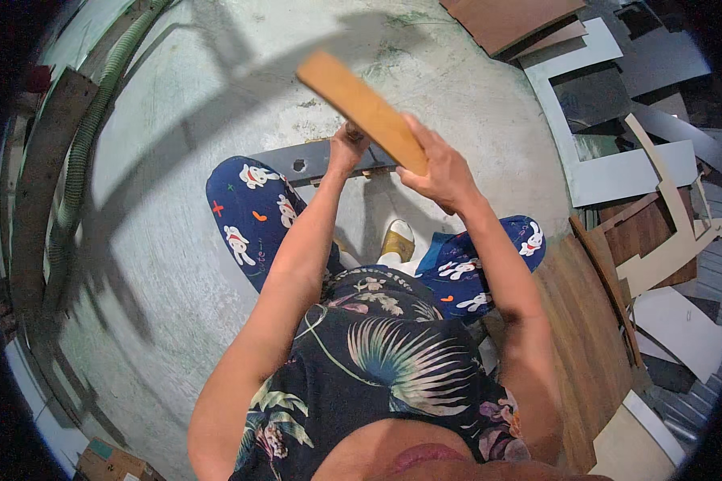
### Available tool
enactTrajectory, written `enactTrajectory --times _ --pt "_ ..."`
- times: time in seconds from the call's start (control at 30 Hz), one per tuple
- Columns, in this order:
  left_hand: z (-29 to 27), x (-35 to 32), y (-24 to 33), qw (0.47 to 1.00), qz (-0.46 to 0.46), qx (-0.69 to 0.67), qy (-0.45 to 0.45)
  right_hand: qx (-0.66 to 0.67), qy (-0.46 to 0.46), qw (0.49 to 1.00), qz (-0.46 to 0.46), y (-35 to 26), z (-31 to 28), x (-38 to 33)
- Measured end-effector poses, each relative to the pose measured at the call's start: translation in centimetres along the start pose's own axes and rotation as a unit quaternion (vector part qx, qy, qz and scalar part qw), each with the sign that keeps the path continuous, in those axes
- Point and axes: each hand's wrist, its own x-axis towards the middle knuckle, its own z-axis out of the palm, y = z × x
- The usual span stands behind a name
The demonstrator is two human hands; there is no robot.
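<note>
My right hand (445, 172) is wrapped round the near end of a thick, orange-brown wooden bar (369, 108). The bar slants up and away to the left, its far end raised and slightly blurred. Just left of it, partly behind the bar, my left hand (348, 151) is closed over a long dark grey board (269, 160). What its fingers pinch cannot be made out. The board lies crosswise between my knees and has a ragged pale hole (300, 165) toward its left part. Small brownish bits show along its near edge.
Cut panels and curved offcuts pile up on the right, among them a white frame-shaped panel (590, 188) and a brown wood-grain sheet (582, 321). Brown boards (513, 20) lie at the far right. A ribbed hose (84, 160) runs down the left beside a long plank (36, 216). A cardboard box (112, 463) stands at lower left.
</note>
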Motion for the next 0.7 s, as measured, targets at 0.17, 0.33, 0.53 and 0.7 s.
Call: enactTrajectory --times 0.17,0.33,0.53,0.7 --pt "0.8 -0.8 1.7 0.993 -0.054 0.101 0.005 -0.119 -0.154 0.969 0.152 2.8 0.5 -1.0" --pt "0.0 -0.2 1.0 0.991 -0.072 0.113 0.025 -0.015 -0.066 0.989 0.129 3.4 -1.0 -2.5" --pt "-0.2 0.2 0.5 0.992 -0.056 0.11 0.02 0.006 0.01 0.98 0.197 7.1 -2.2 -5.4" --pt "-0.2 0.1 1.6 0.992 -0.091 0.092 -0.003 0.1 0.059 0.948 0.298 11.3 -1.8 -7.3"
